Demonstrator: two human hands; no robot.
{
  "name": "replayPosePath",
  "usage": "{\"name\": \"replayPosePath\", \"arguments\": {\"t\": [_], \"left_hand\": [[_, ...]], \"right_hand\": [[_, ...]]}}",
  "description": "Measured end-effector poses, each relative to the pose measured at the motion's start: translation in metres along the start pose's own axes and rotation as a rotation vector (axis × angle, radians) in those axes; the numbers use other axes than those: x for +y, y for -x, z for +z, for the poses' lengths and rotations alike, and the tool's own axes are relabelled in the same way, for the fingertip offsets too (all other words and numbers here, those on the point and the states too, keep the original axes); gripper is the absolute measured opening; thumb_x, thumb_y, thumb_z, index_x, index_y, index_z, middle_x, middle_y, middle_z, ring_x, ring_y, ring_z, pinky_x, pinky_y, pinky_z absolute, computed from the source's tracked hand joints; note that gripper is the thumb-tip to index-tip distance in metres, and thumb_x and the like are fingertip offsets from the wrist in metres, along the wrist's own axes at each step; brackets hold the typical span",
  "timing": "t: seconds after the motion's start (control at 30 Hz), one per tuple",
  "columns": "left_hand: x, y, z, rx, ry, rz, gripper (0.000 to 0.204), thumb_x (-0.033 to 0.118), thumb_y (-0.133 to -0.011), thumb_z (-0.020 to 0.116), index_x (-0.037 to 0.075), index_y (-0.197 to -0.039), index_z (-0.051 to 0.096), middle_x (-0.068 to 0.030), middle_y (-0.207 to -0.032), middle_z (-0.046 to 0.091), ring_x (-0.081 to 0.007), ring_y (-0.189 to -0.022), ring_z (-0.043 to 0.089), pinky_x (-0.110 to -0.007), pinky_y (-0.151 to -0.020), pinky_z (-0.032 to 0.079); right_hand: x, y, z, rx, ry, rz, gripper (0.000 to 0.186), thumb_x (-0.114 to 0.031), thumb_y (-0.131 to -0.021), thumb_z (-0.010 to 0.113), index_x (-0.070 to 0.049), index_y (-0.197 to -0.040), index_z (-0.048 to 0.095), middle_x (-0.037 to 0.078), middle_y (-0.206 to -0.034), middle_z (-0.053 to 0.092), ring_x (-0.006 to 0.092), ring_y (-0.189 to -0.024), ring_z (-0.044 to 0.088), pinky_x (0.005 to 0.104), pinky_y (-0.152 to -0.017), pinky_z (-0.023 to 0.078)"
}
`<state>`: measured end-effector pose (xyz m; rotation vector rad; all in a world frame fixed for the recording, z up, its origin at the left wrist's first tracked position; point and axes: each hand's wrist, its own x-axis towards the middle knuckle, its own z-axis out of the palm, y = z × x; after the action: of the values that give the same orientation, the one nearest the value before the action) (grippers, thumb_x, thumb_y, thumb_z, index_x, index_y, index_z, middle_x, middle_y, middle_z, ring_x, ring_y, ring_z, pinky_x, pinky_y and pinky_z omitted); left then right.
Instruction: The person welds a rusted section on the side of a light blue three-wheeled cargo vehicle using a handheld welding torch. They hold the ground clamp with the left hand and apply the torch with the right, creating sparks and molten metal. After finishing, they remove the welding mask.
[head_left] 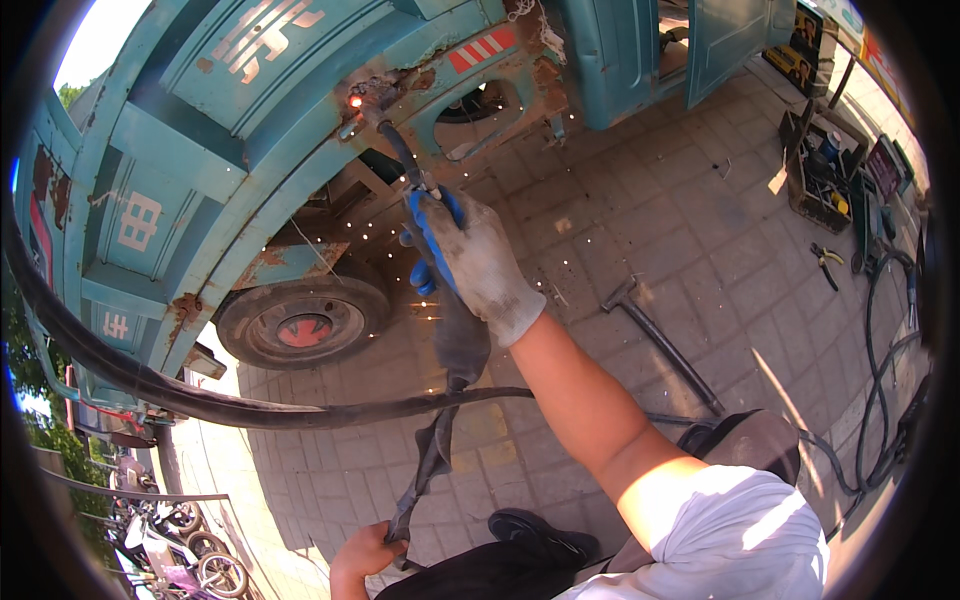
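My right hand (470, 250), in a white glove with blue palm and fingers, is closed round the handle of a welding torch (400, 150). The torch's black neck points up at a rusty patch (378, 95) on the teal truck body (190, 110). An orange-hot spot glows there, and sparks scatter below it. My bare left hand (365, 553), low in the view, grips the lower end of a dark, narrow, bent piece (428, 465). That piece rises toward a wider dark part (461, 340) under my right hand; its kind is unclear.
A thick black cable (270, 415) sweeps across from the left. The truck wheel (303, 322) stands beneath the body. On the brick paving lie a hammer-like T-shaped tool (665, 345), pliers (826, 265), a toolbox (822, 170) and looped cables (868, 400). Motorbikes (180, 545) are parked lower left.
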<state>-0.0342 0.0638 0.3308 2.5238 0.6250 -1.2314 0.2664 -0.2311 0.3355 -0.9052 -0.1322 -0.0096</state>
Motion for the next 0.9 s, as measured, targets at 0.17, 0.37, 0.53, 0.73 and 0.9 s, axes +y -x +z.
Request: {"name": "replayPosePath", "arguments": {"t": [0.17,0.37,0.53,0.73,0.9], "left_hand": [[-0.009,-0.003,0.003,0.002,0.023,0.04,0.03,0.031,-0.087,0.072,0.004,-0.1,0.069,-0.0192,-0.088,0.071,-0.0377,-0.089,0.067,-0.043,-0.078,0.05],[-0.015,-0.007,0.006,-0.005,0.037,0.058,0.03,0.031,-0.088,0.072,0.003,-0.099,0.069,-0.0189,-0.088,0.071,-0.0373,-0.089,0.068,-0.043,-0.078,0.05],[-0.014,-0.006,0.005,0.002,0.024,0.041,0.03,0.031,-0.088,0.073,0.003,-0.099,0.069,-0.0191,-0.088,0.071,-0.0375,-0.089,0.068,-0.043,-0.078,0.05],[-0.007,-0.003,0.003,-0.004,0.033,0.045,0.03,0.031,-0.088,0.072,0.003,-0.099,0.069,-0.0192,-0.088,0.071,-0.0382,-0.089,0.067,-0.043,-0.079,0.05],[-0.003,-0.002,0.001,-0.008,0.017,0.016,0.029,0.03,-0.088,0.072,0.003,-0.099,0.069,-0.0191,-0.088,0.071,-0.038,-0.089,0.067,-0.043,-0.079,0.05]], "right_hand": [[-0.005,0.005,-0.001,-0.009,-0.003,0.025,0.041,-0.037,-0.104,0.059,-0.003,-0.125,0.061,0.01,-0.091,0.067,0.0126,-0.063,0.065,0.0265,-0.05,0.054],[-0.003,0.002,0.001,-0.026,-0.003,-0.009,0.045,-0.042,-0.103,0.06,-0.003,-0.124,0.062,0.01,-0.09,0.067,0.0128,-0.059,0.064,0.0269,-0.05,0.054],[-0.011,0.003,0.002,-0.037,0.035,0.022,0.044,-0.041,-0.104,0.058,-0.002,-0.123,0.062,0.009,-0.088,0.066,0.0122,-0.059,0.064,0.0269,-0.05,0.055],[-0.003,-0.001,0.001,-0.031,0.015,-0.017,0.041,-0.039,-0.105,0.058,-0.003,-0.123,0.062,0.009,-0.089,0.066,0.0116,-0.062,0.064,0.0264,-0.051,0.054],[-0.001,-0.001,0.0,-0.025,0.005,-0.012,0.039,-0.037,-0.105,0.058,-0.003,-0.124,0.061,0.008,-0.089,0.066,0.0114,-0.061,0.064,0.0264,-0.051,0.054]]}}
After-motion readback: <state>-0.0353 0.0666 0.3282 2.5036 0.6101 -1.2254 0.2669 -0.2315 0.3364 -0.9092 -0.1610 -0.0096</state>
